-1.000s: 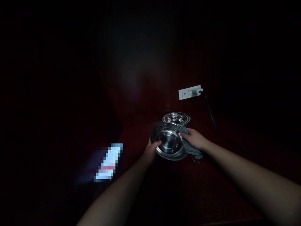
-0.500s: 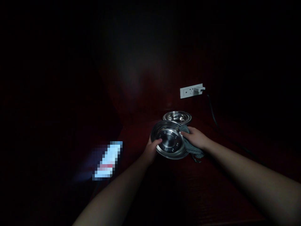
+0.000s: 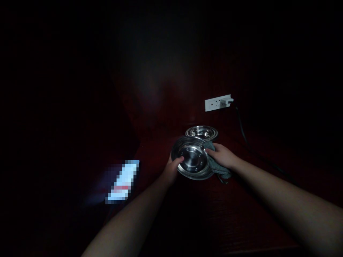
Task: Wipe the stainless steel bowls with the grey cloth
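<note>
A shiny metal bowl [image 3: 192,160] is held tilted, its inside facing me, above the dark red surface. My left hand [image 3: 173,169] grips its left side, the thumb inside the rim and the fingers hidden behind. At the right rim, my right hand [image 3: 221,156] is closed on a grey-green cloth [image 3: 221,170], which is pressed against the bowl. Part of the cloth hangs down below the hand. Just behind the held bowl, a second metal bowl [image 3: 202,131] rests on the surface.
A white wall socket [image 3: 211,104] is on the back wall, with a white plug [image 3: 226,102] in it. From there a dark cable [image 3: 242,128] runs down to the right. A bright, pixelated rectangle [image 3: 124,180] glows at the left. Everything around is very dark.
Almost nothing differs. Both hands keep their hold on the bowl and the cloth, and the whole view has shifted very slightly.
</note>
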Motion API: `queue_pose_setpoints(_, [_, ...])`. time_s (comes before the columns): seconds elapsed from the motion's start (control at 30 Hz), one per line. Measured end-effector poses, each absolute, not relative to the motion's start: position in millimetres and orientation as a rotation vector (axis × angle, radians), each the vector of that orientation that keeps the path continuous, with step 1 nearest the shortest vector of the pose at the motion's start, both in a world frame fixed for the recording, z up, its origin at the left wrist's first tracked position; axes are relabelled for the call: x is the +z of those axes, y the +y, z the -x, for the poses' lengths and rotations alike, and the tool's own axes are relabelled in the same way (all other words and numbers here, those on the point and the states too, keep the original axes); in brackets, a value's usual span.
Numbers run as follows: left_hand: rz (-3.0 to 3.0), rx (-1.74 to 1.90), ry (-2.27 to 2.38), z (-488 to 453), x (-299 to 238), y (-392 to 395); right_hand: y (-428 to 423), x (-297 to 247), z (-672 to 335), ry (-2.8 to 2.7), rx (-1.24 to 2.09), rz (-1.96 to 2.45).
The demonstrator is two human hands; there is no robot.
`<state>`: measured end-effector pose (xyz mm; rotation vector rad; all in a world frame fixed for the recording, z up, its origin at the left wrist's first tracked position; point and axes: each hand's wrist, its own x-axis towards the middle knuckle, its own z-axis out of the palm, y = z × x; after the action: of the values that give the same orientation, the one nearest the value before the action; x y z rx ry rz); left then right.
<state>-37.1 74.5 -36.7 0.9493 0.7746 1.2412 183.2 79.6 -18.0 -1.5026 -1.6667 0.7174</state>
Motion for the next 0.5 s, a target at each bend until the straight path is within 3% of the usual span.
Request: queue_pose_setpoints(0.5, [-0.980, 1.209, 0.831, 40.4, -36.7, 75.5, 78.1, -16.2, -183.3, -1.648, 0.708, 1.512])
